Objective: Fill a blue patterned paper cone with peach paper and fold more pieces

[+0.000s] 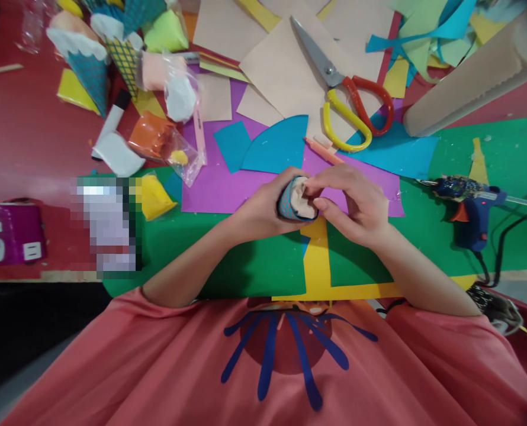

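In the middle of the head view, my left hand (263, 204) is wrapped round a blue patterned paper cone (286, 204), its open end facing up toward me. Crumpled cream-coloured filling (302, 198) shows inside the cone's mouth. My right hand (356, 201) reaches over from the right, its thumb and index finger bent at the filling and touching the rim area. Whether these fingertips pinch some of the filling or just press it, I cannot tell. Just beyond my hands lie a blue fan-shaped paper piece (279, 145) and a pink pen (323, 151).
Scissors (334, 77) with red and yellow handles lie on cream sheets. A glue gun (472, 204) with a cord rests at right, near a pale roll (472, 77). Finished-looking cones (86, 65) and bagged clay (152, 136) sit at upper left. A purple box (12, 234) stands far left.
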### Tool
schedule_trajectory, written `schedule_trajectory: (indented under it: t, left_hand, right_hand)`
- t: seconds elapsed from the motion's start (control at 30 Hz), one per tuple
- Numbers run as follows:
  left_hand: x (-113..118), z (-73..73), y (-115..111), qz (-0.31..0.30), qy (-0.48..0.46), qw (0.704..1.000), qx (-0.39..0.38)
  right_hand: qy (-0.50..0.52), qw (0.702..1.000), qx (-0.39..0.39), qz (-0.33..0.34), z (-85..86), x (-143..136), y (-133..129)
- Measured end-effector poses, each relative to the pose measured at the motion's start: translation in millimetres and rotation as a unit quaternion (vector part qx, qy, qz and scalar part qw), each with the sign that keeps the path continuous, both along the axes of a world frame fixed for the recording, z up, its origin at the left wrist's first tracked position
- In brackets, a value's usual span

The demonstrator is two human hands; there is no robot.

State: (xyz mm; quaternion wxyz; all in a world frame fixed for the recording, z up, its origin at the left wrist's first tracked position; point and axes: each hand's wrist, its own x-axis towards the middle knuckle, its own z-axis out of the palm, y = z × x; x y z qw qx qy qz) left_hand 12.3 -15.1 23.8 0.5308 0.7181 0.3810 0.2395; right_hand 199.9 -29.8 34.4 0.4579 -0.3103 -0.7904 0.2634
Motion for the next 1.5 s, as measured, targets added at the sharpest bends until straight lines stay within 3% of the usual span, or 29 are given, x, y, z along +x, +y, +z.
schedule_trajectory:
  t: [0.33, 0.4, 0.57, 0.73, 0.87, 0.93, 1.07, 1.17, 1.27, 1.37, 1.5]
  left_hand:
    - [-5, -6.3, 4, 0.009, 0.014, 0.994, 0.108]
    - [-5, -6.3, 4, 0.009, 0.015, 0.993, 0.118]
    - [-6, -10.7, 4, 0.000, 0.036, 0.988, 0.152]
    - [-6, -16.1, 6, 0.014, 0.037, 0.955, 0.295]
    - [-5, -16.7, 3, 0.066, 0.073, 0.938, 0.333]
    - [-4, -19.3, 1, 0.090, 0.096, 0.934, 0.333]
    - [0, -28.5, -1, 0.115, 0.081, 0.918, 0.370]
    - [1, -30.3, 1, 0.104, 0.056, 0.925, 0.361]
    - [-2, -22.4, 3, 0.065, 0.024, 0.942, 0.330]
    - [-6, -11.0, 2, 0.081, 0.020, 0.961, 0.265]
    - [-6, -5.9, 0, 0.107, 0.060, 0.973, 0.193]
  right_hand:
    - [-0.054, 0.980, 0.168, -0.091, -15.6, -8, -1]
    - [-0.050, 0.986, 0.130, -0.096, -14.2, -8, -3]
    - [-0.012, 0.994, -0.083, -0.076, -20.8, -12, -7]
    - [0.132, 0.961, -0.243, -0.024, -37.2, -20, -3]
    - [0.122, 0.927, -0.353, 0.047, -29.7, -20, -1]
    - [0.099, 0.916, -0.382, 0.067, -23.1, -20, -2]
    - [0.089, 0.926, -0.360, 0.070, -18.3, -22, -2]
    - [0.102, 0.926, -0.357, 0.070, -20.5, -22, -1]
    - [0.127, 0.934, -0.333, 0.008, -23.7, -20, 2]
    - [0.112, 0.948, -0.295, -0.047, -27.2, -16, 6]
    - [0.051, 0.960, -0.276, -0.022, -32.4, -14, 7]
